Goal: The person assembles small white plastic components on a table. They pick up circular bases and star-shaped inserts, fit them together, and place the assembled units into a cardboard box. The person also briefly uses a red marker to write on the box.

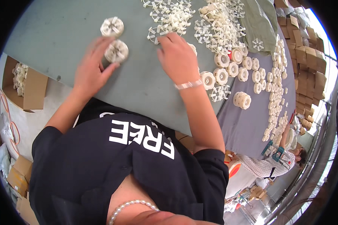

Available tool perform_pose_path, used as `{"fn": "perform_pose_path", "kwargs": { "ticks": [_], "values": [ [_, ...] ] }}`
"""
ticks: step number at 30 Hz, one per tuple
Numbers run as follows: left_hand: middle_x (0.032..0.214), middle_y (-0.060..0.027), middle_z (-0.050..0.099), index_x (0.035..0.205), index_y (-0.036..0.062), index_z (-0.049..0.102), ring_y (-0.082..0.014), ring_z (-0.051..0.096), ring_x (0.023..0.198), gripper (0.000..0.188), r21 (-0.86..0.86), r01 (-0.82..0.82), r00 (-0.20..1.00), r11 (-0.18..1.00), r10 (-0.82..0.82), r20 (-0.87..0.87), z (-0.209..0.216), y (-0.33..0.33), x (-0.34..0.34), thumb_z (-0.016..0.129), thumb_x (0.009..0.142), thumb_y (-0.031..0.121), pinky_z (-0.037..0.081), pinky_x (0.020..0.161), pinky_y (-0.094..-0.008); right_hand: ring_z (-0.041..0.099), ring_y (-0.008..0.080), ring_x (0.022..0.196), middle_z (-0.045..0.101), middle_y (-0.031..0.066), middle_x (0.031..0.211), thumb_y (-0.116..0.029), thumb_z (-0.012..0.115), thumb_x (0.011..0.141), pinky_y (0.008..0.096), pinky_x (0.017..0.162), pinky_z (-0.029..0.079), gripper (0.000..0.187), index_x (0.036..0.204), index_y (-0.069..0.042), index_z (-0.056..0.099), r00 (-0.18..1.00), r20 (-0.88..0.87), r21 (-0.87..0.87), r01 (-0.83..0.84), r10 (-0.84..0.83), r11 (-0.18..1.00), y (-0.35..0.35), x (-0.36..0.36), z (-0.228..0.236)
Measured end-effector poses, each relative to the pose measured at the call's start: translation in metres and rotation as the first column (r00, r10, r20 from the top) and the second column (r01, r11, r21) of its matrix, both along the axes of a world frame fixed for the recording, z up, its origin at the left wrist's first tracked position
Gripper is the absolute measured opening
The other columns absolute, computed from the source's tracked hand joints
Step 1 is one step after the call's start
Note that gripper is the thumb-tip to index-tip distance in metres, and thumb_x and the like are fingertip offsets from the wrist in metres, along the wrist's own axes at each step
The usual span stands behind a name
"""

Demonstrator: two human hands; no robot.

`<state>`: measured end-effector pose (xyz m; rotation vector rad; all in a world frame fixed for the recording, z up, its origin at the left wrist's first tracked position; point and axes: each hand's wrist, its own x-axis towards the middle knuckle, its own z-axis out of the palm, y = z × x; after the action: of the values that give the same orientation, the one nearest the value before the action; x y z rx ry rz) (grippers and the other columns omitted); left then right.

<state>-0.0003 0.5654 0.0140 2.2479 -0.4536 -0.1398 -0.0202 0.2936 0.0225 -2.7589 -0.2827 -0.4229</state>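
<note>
My left hand (92,69), smeared by motion, has its thumb and fingers around the left side of a round white plastic wheel-shaped part (116,51) with spokes in its middle. A similar wheel-shaped part (112,27) lies just beyond it. My right hand (178,58) reaches to the near edge of a pile of thin white spoked rings (176,17). Its fingertips are at the pile's edge, with thumb and index finger apart, and nothing shows between them. Partly behind this hand is a pale round piece (193,48).
More spoked rings (221,22) and several rows of cream wheels (221,76) cover the table's right side, beside a green cloth (260,26). A cardboard box (35,90) of white parts stands at left. At far right are stacked cartons (307,56) and another person (266,165).
</note>
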Motion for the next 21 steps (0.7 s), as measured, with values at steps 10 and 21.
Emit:
{"fn": "perform_pose_path", "kwargs": {
  "ticks": [10, 21],
  "values": [
    [0.134, -0.0081, 0.066, 0.133, 0.0097, 0.069, -0.0109, 0.057, 0.063, 0.044, -0.256, 0.27, 0.962, 0.928, -0.273, 0.025, 0.006, -0.053, -0.005, 0.068, 0.09, -0.001, 0.051, 0.063, -0.0263, 0.055, 0.0089, 0.063, 0.061, -0.0016, 0.074, -0.009, 0.063, 0.097, 0.0261, 0.056, 0.044, 0.006, 0.098, -0.003, 0.063, 0.923, -0.383, 0.813, 0.321, 0.032, 0.486, -0.011, -0.083, 0.021],
    [0.149, -0.008, 0.054, 0.146, 0.0201, 0.057, -0.0342, 0.07, 0.109, 0.071, 0.053, 0.343, 0.914, 0.938, -0.346, 0.214, -0.014, -0.149, 0.022, 0.063, 0.079, -0.004, 0.061, 0.083, -0.0443, 0.061, 0.0187, 0.069, 0.059, 0.0132, 0.128, -0.014, 0.08, 0.089, 0.0325, 0.068, 0.057, 0.06, 0.145, -0.008, 0.058, 0.878, -0.405, 0.421, 0.427, -0.256, 0.8, 0.018, -0.174, 0.016]
  ]
}}
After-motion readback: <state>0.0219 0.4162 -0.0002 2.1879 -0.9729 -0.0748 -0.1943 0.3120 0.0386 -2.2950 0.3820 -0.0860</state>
